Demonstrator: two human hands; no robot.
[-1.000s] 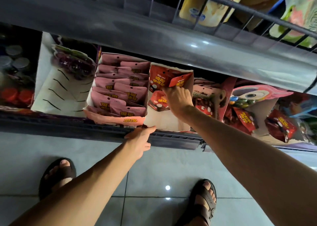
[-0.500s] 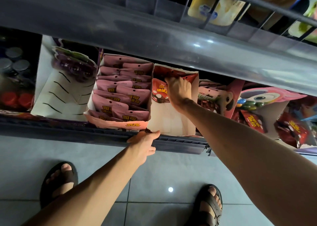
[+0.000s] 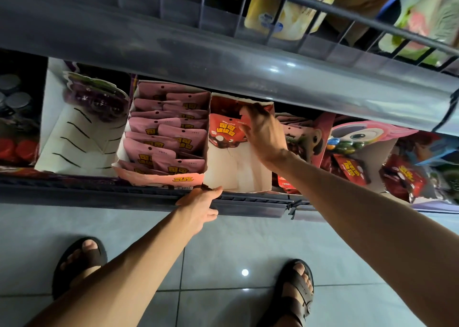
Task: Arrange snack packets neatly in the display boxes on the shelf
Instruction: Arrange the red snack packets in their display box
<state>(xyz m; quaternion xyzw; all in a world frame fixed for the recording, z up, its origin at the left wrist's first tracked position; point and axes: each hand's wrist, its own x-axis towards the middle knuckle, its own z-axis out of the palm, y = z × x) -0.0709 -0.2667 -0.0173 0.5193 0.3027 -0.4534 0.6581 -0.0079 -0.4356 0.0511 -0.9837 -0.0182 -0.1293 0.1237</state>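
Observation:
A white display box [image 3: 238, 170] stands on the low shelf, mostly bare inside, with red snack packets [image 3: 223, 133] upright at its back. My right hand [image 3: 263, 135] reaches deep into this box. Its fingers curl on the top of a red packet at the back wall, and its thumb lies against the front red packet. At the shelf's edge, my left hand [image 3: 198, 207] grips the front lower corner of the white box. Directly left stands a pink display box [image 3: 161, 177] packed with several pink packets [image 3: 161, 128] in rows.
A white box with a purple grape packet [image 3: 82, 138] stands further left. More red packets [image 3: 350, 167] and cartoon-printed boxes lie to the right. The upper shelf's grey edge [image 3: 223, 61] overhangs the boxes. My sandalled feet [image 3: 295, 292] stand on grey floor tiles.
My right hand carried a red packet from above the box's middle to its back and pressed it in behind the others. My left hand stayed on the box's front corner.

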